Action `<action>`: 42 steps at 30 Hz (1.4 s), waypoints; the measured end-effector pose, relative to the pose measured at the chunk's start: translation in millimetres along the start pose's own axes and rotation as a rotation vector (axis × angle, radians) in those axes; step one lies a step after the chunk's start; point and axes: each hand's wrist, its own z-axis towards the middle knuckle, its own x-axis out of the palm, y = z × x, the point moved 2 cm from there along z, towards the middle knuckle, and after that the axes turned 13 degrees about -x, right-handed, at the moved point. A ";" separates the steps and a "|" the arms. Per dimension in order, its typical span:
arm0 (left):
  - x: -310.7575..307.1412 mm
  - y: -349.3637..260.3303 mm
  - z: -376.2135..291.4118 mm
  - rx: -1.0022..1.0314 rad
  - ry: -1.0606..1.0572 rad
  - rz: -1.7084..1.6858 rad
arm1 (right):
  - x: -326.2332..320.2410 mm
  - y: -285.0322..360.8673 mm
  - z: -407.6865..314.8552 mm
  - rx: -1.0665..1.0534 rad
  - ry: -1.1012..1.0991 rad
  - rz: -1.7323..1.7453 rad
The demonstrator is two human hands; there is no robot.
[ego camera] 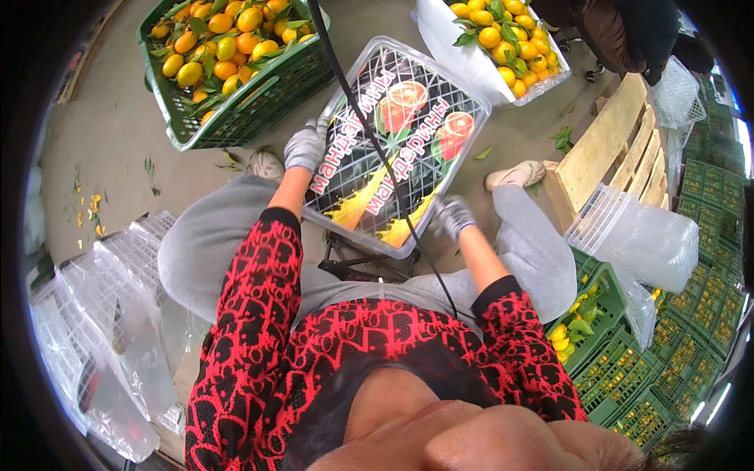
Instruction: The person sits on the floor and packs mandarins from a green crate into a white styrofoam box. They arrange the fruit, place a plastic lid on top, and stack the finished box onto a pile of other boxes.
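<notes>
In front of me, over my lap, is a clear plastic lattice crate (396, 147) with a printed sheet showing cut citrus and writing. My left hand (306, 145), in a grey glove, grips its left side. My right hand (452, 216), gloved too, is at the lower right edge; its fingers are blurred, so its grip cannot be told. A green plastic crate (194, 140) full of mandarins (226, 48) with leaves stands at the upper left. Another crate, lined with white film (450, 50) and filled with mandarins (521, 44), is at the upper right.
A wooden pallet (601, 138) and stacked clear plastic crates (648, 235) stand right, beside green crates (618, 365) of mandarins. Film-wrapped clear crates (106, 329) are at the lower left. Leaves and peel bits (93, 213) lie on the floor. A person (618, 29) is at the upper right.
</notes>
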 end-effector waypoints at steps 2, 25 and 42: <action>-3.0 4.6 -4.4 -0.030 0.008 -0.010 | -53.0 70.9 28.5 -0.520 -0.484 -0.814; 19.8 -12.9 1.6 0.226 0.035 0.088 | -96.7 155.6 153.1 -0.434 -0.349 -0.906; 78.5 125.9 -47.7 -0.862 -0.075 -1.351 | -100.3 134.3 180.0 -0.432 -0.284 -0.786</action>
